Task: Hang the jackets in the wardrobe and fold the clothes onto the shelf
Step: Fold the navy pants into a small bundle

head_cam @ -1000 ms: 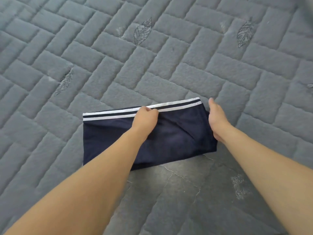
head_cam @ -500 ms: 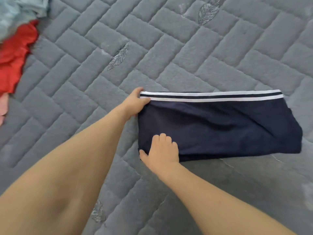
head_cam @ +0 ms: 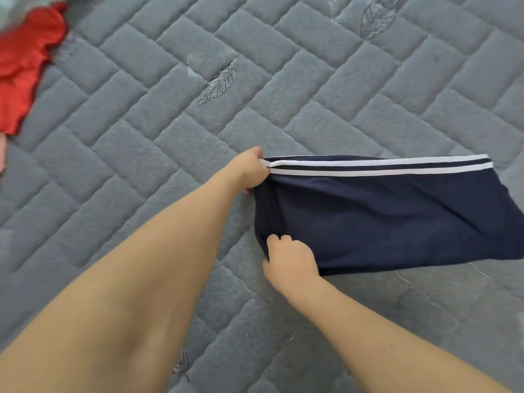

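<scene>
My left hand point(head_cam: 249, 173) pinching the striped corner of the folded navy garment point(head_cam: 397, 214), my right hand point(head_cam: 292, 259) gripping its near left corner, grey quilted bed point(head_cam: 141, 137) beneath, red cloth point(head_cam: 22, 66) far left

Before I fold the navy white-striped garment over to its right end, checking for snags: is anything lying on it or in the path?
Nothing visible is: both hands, left hand and right hand, grip the navy white-striped garment at its left edge; red cloth lies far left.

Shorts point(head_cam: 397, 217): smooth matt navy knit cloth, white woven stripes point(head_cam: 382, 165) along one edge. Bed point(head_cam: 141, 165): grey quilted cover, fuzzy matt pile, stitched feather motifs. Red cloth point(head_cam: 22, 66): thin, matt.
</scene>
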Available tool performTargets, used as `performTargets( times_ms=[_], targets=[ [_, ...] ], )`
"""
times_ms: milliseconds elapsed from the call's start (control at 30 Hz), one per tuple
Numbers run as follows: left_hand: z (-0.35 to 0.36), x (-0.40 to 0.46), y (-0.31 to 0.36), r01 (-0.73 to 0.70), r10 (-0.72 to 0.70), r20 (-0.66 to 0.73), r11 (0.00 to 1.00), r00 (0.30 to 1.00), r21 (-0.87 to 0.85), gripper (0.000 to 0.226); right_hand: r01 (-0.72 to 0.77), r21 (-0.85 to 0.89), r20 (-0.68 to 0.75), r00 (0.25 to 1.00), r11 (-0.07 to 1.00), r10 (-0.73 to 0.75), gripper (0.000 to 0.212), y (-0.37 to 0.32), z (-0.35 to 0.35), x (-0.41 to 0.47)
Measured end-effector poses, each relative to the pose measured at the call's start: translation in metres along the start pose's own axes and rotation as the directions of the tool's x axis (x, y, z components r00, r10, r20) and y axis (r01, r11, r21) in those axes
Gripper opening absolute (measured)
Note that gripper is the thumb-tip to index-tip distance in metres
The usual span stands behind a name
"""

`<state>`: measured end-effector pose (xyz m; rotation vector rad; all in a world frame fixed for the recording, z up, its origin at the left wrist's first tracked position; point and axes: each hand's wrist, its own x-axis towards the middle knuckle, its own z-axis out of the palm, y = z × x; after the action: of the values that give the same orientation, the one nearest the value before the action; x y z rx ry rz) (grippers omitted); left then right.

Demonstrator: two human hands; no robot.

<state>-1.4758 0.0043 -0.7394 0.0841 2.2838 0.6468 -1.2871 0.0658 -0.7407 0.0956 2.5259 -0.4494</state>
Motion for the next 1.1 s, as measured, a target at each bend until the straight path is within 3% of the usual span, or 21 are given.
performTargets(
  times_ms=[133,267,367,533,633,700,733,800,867,967,1033,1100],
  targets=[
    [-0.006,-0.011,0.009,0.126,-0.094,0.126,0.955,0.987,-0.27,0.017,-0.181,0.36,0.092,0.983,0.915,0.159,0.019,0.028,-0.02,-0.007],
    [-0.01,-0.029,0.061,0.096,-0.044,0.15,0.928,0.988,-0.36,0.022,-0.406,0.754,0.324,0.914,0.517,0.245,0.013,0.076,-0.046,-0.02],
    [0.01,-0.037,0.125,0.085,-0.007,0.238,0.945,0.971,-0.317,0.028,-0.543,0.809,0.512,0.839,0.225,0.186,0.029,0.123,-0.073,-0.039],
    [0.064,-0.036,0.247,0.008,0.072,0.337,0.973,0.939,-0.23,0.015,-0.623,0.771,0.579,0.772,0.133,0.262,0.025,0.225,-0.123,-0.086],
    [0.099,-0.028,0.301,-0.181,0.17,0.341,0.983,0.924,0.002,0.014,-0.646,0.763,0.575,0.697,0.026,0.428,0.02,0.291,-0.138,-0.11],
    [0.124,-0.021,0.321,-0.305,0.235,0.239,0.898,0.942,0.317,0.017,-0.629,0.777,0.54,0.648,-0.022,0.537,0.024,0.329,-0.135,-0.116],
    [0.135,-0.019,0.327,-0.331,0.283,0.171,0.823,0.944,0.462,0.021,-0.622,0.783,0.52,0.631,-0.026,0.576,0.025,0.342,-0.132,-0.116],
    [0.159,-0.008,0.333,-0.346,0.336,0.118,0.78,0.934,0.521,0.028,-0.617,0.785,0.439,0.613,0.051,0.656,0.028,0.364,-0.118,-0.112],
    [0.179,0.006,0.329,-0.365,0.322,0.174,0.849,0.931,0.382,0.032,-0.578,0.812,0.374,0.618,0.078,0.692,0.039,0.374,-0.102,-0.107],
    [0.198,0.019,0.316,-0.312,0.253,0.269,0.929,0.929,0.202,0.047,-0.439,0.877,0.472,0.714,-0.195,0.516,0.074,0.375,-0.086,-0.102],
    [0.205,0.022,0.313,-0.267,0.209,0.248,0.936,0.946,0.228,0.055,-0.383,0.874,0.479,0.787,-0.3,0.389,0.091,0.379,-0.077,-0.099],
    [0.207,0.025,0.315,-0.246,0.179,0.248,0.93,0.952,0.271,0.054,-0.325,0.889,0.425,0.848,-0.324,0.317,0.095,0.385,-0.072,-0.099]
  ],
)
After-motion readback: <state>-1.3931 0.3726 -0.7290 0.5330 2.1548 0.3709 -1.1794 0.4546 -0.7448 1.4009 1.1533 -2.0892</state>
